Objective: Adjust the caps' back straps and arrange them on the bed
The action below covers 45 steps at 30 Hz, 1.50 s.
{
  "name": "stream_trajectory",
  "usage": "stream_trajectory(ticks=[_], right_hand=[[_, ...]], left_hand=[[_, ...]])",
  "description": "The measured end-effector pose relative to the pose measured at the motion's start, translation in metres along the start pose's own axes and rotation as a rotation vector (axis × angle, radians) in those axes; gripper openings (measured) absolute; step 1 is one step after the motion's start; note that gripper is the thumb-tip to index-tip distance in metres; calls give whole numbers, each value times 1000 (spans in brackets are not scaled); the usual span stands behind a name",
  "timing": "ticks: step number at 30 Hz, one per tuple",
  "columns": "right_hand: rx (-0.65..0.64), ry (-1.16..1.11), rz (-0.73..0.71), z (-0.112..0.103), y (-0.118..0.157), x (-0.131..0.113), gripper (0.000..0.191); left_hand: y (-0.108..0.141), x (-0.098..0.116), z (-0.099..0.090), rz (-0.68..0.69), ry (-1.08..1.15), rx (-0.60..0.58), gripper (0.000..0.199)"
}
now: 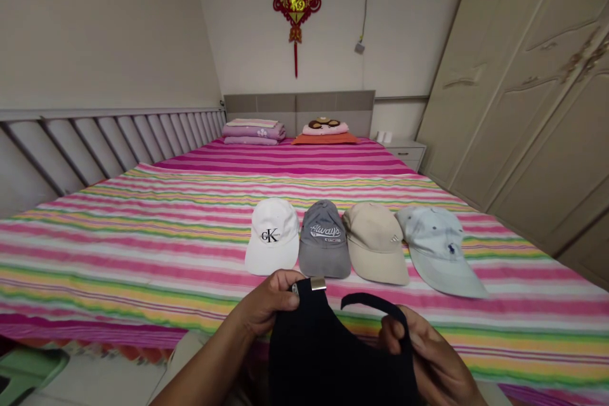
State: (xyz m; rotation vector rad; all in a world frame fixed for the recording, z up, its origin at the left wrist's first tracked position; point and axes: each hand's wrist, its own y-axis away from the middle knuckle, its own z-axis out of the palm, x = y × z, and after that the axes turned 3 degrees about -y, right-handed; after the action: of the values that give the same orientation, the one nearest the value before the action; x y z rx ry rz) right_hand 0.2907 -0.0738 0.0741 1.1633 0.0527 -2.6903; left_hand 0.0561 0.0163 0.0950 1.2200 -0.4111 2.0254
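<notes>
A black cap [328, 355] is held up in front of me, its back opening and strap facing up. My left hand [269, 304] pinches its edge beside a metal buckle [318, 283]. On the other side, my right hand [423, 349] grips the cap near the base of its loose strap [368, 299], which curves free of the buckle. Beyond my hands, a row of caps lies on the bed: a white cap [273, 231], a dark grey cap [325, 238], a beige cap [375, 241] and a pale blue cap [440, 247].
The bed [143, 254] has a striped sheet. Folded purple bedding [254, 133] and an orange and pink stack [326, 133] sit by the headboard [328, 106]. A railing [118, 139] runs along the left, a wardrobe [518, 89] stands right, and a green stool [33, 365] is lower left.
</notes>
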Motion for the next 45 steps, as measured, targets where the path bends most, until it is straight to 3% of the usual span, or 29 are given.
stream_trajectory(ticks=[5,9,13,17,24,34,38,45], right_hand=[[-181,38,-100,2,-6,-3,23],[-221,143,-132,5,-12,-6,29],[-149,245,-109,13,-16,-12,32],[-127,383,-73,26,-21,-21,23],[-38,604,-54,42,-29,-32,36],[-5,657,-10,65,-43,-16,32],[42,541,21,63,-45,-10,31],[68,457,34,63,-44,-4,28]], left_hand=[[1,6,5,0,-87,72,26],[3,12,13,-9,-113,87,24],[4,11,17,-2,-100,90,25],[3,7,18,12,-130,139,20],[1,3,27,30,-156,213,21],[-1,2,32,55,-484,80,27],[-2,1,36,153,-578,105,28],[-3,-14,39,485,-830,302,15]])
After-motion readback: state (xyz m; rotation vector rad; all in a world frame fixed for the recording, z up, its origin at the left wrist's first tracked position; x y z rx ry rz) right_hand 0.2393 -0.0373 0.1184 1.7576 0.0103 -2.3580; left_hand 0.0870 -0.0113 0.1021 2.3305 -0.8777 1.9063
